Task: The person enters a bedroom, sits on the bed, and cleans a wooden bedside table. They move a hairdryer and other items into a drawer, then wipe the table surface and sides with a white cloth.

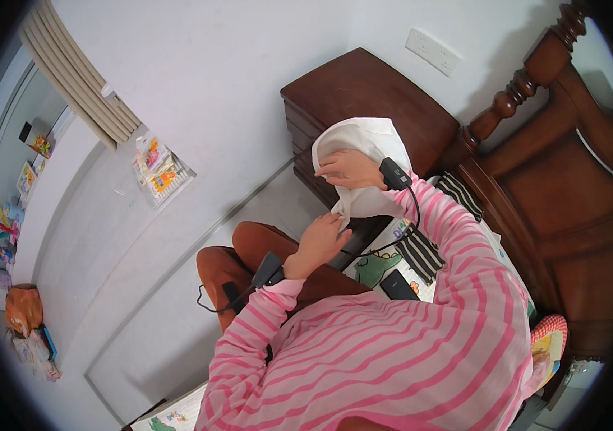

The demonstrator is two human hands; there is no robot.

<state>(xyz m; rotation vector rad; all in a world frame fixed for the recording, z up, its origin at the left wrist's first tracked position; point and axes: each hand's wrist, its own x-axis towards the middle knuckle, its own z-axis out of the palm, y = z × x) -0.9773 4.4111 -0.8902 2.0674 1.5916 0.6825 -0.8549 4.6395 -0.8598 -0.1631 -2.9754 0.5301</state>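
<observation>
A piece of white cloth (363, 132) is bunched and partly folded in front of the dark wooden nightstand. My left hand (320, 241) pinches a gathered lower end of it between thumb and fingers. Above and to the right, my right hand (350, 168) lies against the cloth with its back towards me and its fingers bent over a fold. The cloth rises behind that hand and also hangs below its wrist. My right palm and the fabric under it are hidden. Black devices with cables are strapped to both wrists.
The nightstand (371, 86) stands against the wall beside a carved wooden headboard (554, 188). On the patterned bedding lie a black-and-cream striped cloth (419, 253) and a flat black object (399, 285). Packages (158, 167) sit in a wall recess at left. An orange bag (23, 310) is farther off.
</observation>
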